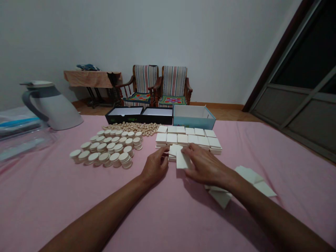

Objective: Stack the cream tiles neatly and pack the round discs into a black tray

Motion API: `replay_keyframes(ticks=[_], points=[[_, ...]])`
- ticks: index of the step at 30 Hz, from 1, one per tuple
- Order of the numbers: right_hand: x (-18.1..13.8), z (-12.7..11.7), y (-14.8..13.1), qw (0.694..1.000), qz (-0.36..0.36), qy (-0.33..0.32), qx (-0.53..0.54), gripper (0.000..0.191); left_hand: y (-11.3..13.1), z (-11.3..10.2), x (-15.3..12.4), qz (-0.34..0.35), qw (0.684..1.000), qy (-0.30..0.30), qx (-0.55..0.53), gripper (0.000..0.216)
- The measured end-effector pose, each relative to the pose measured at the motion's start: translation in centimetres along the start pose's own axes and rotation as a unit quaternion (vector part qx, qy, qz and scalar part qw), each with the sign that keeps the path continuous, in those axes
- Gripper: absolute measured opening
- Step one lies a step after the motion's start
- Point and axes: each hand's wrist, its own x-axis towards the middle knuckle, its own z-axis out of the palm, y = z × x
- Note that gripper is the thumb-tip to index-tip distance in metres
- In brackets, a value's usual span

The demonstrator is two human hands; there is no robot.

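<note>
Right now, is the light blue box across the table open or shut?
Open. The light blue box has no lid on it and its pale inner walls show; what it holds is hidden.

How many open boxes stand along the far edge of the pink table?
3: a left black box and a right black box side by side behind the round wooden beads, and a light blue box right of them.
</note>
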Motion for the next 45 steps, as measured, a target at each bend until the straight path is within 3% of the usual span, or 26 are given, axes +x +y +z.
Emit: replay_keyframes(ticks=[6,11,22,28,33,36,38,41,45], points=[[4.4,1.3,0.3,0.996,0.031,0.078,-0.030,0.032,0.0,-0.1,-0.1,-0.003,1.000,0.007,0.007,0.039],[3.8,2.2,1.4,0.991,0.044,0.127,0.007,0.027,-0.1,0.0,-0.1,0.001,1.000,0.009,0.011,0.039],[3.2,6.0,2.6,0.993,0.048,0.052,0.091,0.029,0.1,0.1,-0.4,0.022,0.998,0.012,0.063,0.041],[3.1,5.7,2.4,0.991,0.025,0.064,0.117,0.036,-0.3,0.3,-0.5,0.039,0.994,0.010,0.097,0.043],[0.8,2.7,4.6,0.989,0.060,0.073,0.113,0.029,-0.1,0.0,-0.3,0.012,0.996,0.022,0.088,0.040],[-2.0,0.7,6.3,0.993,0.055,-0.006,0.100,0.022,0.1,-0.1,-0.1,-0.012,0.997,0.028,0.074,0.040],[-3.9,0.0,7.1,0.993,0.040,-0.068,0.089,0.031,0.3,-0.2,0.0,-0.024,0.997,0.030,0.067,0.039],[-6.3,-0.2,7.3,0.988,0.030,-0.122,0.085,0.047,0.3,-0.2,0.1,-0.031,0.997,0.027,0.063,0.038],[-7.8,0.5,6.5,0.990,0.026,-0.113,0.078,0.046,0.1,-0.2,0.1,-0.033,0.996,0.025,0.074,0.037]])
